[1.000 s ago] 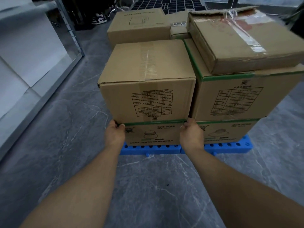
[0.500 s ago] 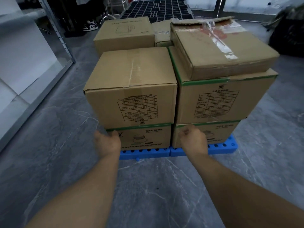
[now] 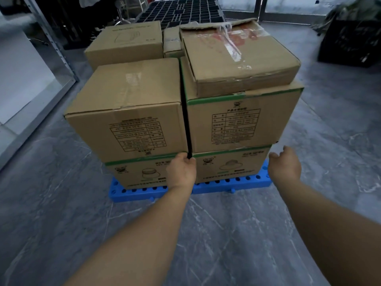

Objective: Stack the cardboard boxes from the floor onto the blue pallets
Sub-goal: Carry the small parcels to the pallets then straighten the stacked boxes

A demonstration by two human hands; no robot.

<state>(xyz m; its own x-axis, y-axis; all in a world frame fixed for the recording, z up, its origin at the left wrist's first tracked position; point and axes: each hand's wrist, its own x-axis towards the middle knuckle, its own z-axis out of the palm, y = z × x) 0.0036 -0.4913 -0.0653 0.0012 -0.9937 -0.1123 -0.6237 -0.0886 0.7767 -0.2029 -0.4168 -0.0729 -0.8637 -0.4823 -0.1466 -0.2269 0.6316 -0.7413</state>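
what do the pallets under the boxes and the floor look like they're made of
Pallets: probably moulded plastic, going by the uniform bright blue and the row of round holes along the edge.
Floor: looks like polished grey stone or marble-look tile, with white veining and a soft sheen.

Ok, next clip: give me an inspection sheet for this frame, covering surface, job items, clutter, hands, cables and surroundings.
Surface: grey marbled stone floor.
Job's things: brown cardboard boxes stacked two high on blue perforated plastic pallets; flat taped carton on top, right.
Clutter: nothing seen.
Hands: left hand at the gap between the front stacks, fingers hidden; right hand open, off the right corner.
Cables: nothing seen.
Surroundings: black grid pallet behind, metal rack left, black crate right.
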